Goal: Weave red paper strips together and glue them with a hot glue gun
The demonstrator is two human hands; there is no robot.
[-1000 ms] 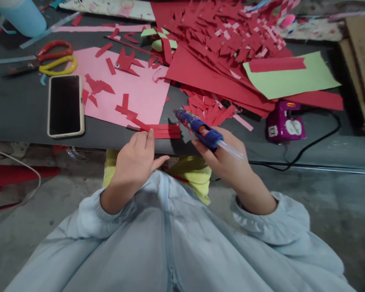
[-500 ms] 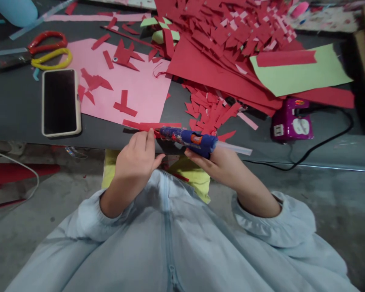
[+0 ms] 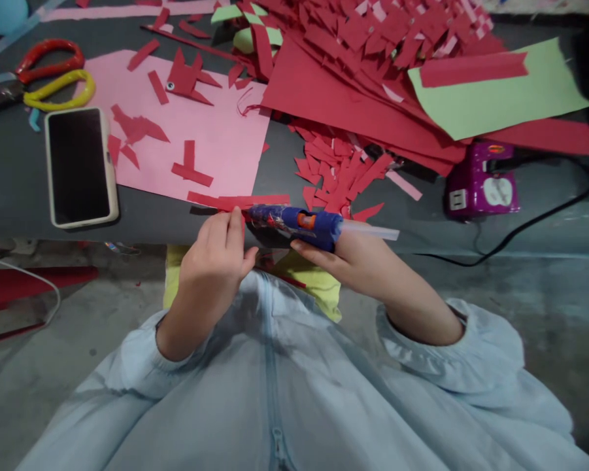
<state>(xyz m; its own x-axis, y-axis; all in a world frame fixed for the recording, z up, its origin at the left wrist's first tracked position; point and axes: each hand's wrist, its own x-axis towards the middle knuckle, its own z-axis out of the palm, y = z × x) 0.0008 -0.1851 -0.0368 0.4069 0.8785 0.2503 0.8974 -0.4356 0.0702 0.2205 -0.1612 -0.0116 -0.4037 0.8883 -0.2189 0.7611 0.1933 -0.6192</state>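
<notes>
My right hand [image 3: 350,258] is wrapped round a blue hot glue gun [image 3: 318,226], with a clear glue stick [image 3: 372,229] jutting from its back. The gun's nozzle points left and reaches my left fingertips. Fingers stretched out and thumb apart, my left hand [image 3: 216,252] rests its fingertips on red paper at the table's front edge. A red paper strip [image 3: 265,199] lies just beyond the nozzle; whether it touches the tip I cannot tell. On pink paper [image 3: 147,163] sit a red paper fish shape with a googly eye [image 3: 186,82] and several red scraps [image 3: 191,167].
At the left are a phone [image 3: 81,170] and scissors [image 3: 53,75]. Red offcuts [image 3: 340,173] and red sheets [image 3: 314,98] fill the middle; a green sheet [image 3: 500,108] lies right. A purple power adapter [image 3: 485,183] has a black cord [image 3: 524,229] near my right forearm.
The view has shifted slightly, so the table things sit a little differently in the picture. My hands and the glue gun keep nearly the same place at the red paper.
</notes>
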